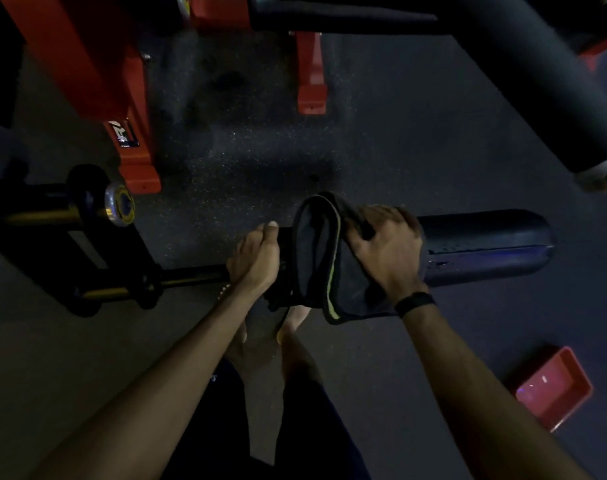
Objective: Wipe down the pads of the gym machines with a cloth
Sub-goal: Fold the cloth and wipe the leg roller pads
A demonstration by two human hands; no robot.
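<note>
A dark cylindrical roller pad (485, 244) lies horizontally across the middle of the head view. A dark cloth with a yellow-green edge (323, 258) is draped over the pad's left part. My right hand (385, 251) grips the cloth against the pad, fingers curled over the top. My left hand (255, 258) grips the pad's left end where the black bar (191, 273) joins it. A black band sits on my right wrist.
An orange machine frame (97, 64) stands at the upper left, with another orange foot (310, 74) further back. A second thick dark roller pad (537, 91) crosses the upper right. A red tray (555, 386) lies on the speckled floor at the lower right. My bare feet are below the pad.
</note>
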